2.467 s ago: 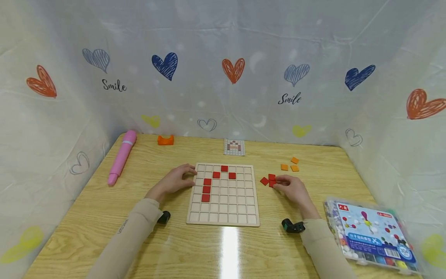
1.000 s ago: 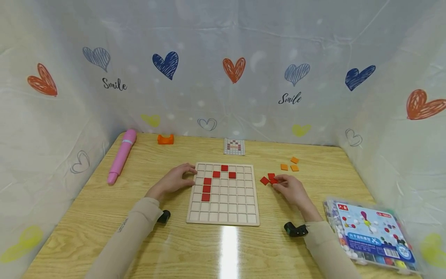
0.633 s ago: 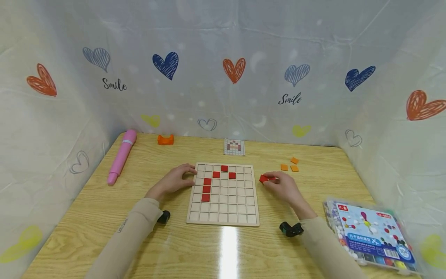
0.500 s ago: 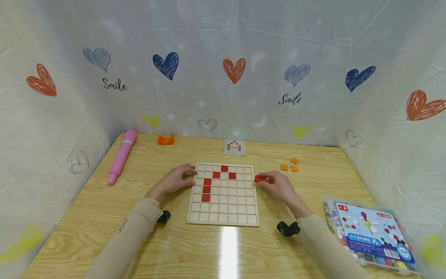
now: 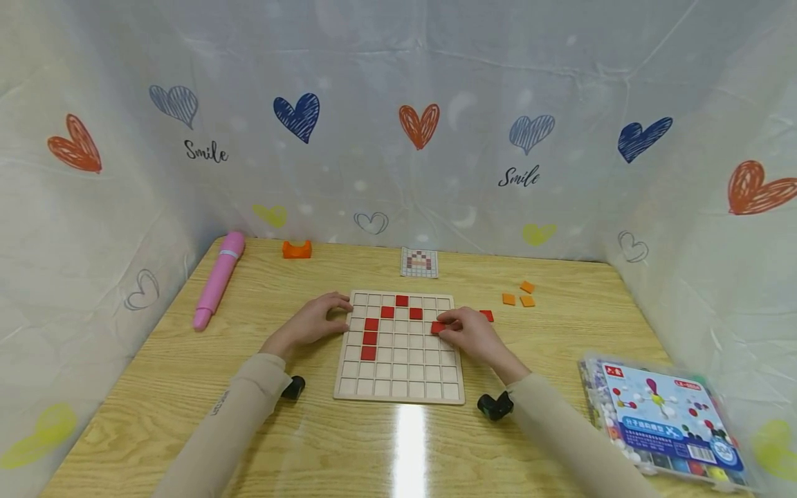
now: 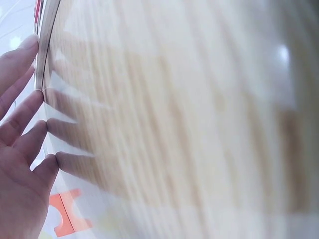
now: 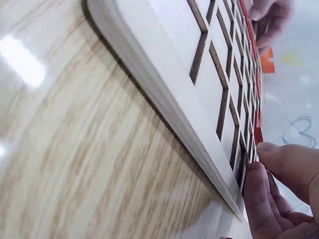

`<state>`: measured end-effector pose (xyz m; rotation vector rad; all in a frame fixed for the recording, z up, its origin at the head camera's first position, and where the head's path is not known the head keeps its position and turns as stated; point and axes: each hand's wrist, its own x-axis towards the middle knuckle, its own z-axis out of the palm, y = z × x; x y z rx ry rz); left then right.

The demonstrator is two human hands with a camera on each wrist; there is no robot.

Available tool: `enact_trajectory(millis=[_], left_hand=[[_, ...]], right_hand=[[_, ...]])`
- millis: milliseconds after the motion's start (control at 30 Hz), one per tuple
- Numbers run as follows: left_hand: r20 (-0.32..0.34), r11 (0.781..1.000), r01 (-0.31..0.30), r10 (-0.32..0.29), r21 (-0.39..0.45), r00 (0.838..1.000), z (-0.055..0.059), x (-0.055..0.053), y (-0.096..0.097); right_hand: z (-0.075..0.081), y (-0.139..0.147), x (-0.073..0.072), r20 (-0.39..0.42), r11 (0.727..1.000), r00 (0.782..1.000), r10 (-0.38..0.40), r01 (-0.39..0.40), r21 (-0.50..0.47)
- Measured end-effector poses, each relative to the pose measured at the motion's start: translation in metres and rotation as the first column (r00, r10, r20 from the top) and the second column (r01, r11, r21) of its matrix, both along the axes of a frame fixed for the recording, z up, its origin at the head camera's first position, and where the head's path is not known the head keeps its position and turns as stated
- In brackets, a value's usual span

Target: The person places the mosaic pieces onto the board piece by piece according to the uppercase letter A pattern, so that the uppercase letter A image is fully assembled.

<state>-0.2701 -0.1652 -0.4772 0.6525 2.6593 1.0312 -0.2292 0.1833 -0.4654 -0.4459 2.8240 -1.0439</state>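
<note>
A wooden grid board [image 5: 398, 391] lies mid-table, with several red square tiles [image 5: 369, 338] set in its cells. Between thumb and fingers, my right hand [image 5: 474, 335] pinches a red tile [image 5: 438, 327] over the right side of the board. That hand's fingertips are close to the grid in the right wrist view. Another red tile [image 5: 488, 316] on the table shows partly behind the hand. My left hand [image 5: 314, 319] rests by the board's left edge, fingers extended; in the left wrist view its fingertips meet the table and the board's side [image 6: 46, 40].
Orange tiles [image 5: 527, 301] lie at the right. A small printed pattern card [image 5: 419, 263] is behind the board. Farther left are an orange holder [image 5: 297, 250] and a pink stick-like object [image 5: 218, 280]. A clear box of coloured pieces [image 5: 669, 418] stands at the right edge.
My right hand has picked up a red tile from the small group beside the board and carried it left, over the board. The left hand has stayed in place.
</note>
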Motion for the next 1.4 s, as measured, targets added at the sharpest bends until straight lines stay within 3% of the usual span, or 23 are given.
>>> enact_trajectory(millis=[633, 1000, 1200, 1400], left_hand=[[0.002, 1.000, -0.002, 0.002, 0.014, 1.000, 0.003, 0.002, 0.000], [-0.001, 1.000, 0.000, 0.000, 0.009, 1.000, 0.000, 0.001, 0.001], [0.002, 1.000, -0.005, 0.005, 0.007, 1.000, -0.002, -0.001, 0.000], [0.015, 0.999, -0.007, 0.007, 0.035, 1.000, -0.002, 0.000, 0.000]], right_hand=[[-0.002, -0.014, -0.009, -0.048, 0.994, 0.997, 0.061, -0.057, 0.088], [-0.003, -0.016, -0.009, -0.028, 0.996, 0.999, 0.020, -0.018, 0.092], [-0.004, -0.016, -0.008, -0.022, 0.997, 1.000, 0.008, -0.006, 0.076], [-0.005, -0.008, 0.001, -0.010, 0.998, 0.999, -0.048, 0.048, -0.030]])
